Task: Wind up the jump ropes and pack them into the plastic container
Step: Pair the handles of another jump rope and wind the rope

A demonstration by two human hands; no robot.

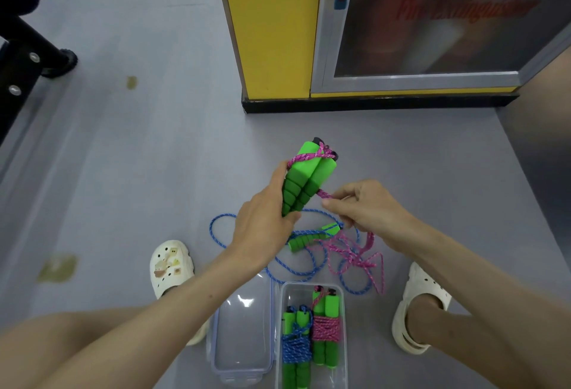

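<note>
My left hand (262,218) grips a pair of green foam handles (309,178) held together upright, with pink rope looped over their tops. My right hand (367,203) pinches the pink rope (355,257) just beside the handles; its loose length trails down to the floor. A blue jump rope (278,260) with green handles lies unwound on the floor beneath my hands. The clear plastic container (341,296) stands near the bottom edge and holds two wound ropes, one blue (296,348) and one pink (326,330).
The container's clear lid (244,327) lies on the floor left of it. My feet in white clogs (171,268) flank the ropes. A yellow pillar with a glass-fronted cabinet (309,27) stands ahead. Black equipment (21,58) sits at the far left.
</note>
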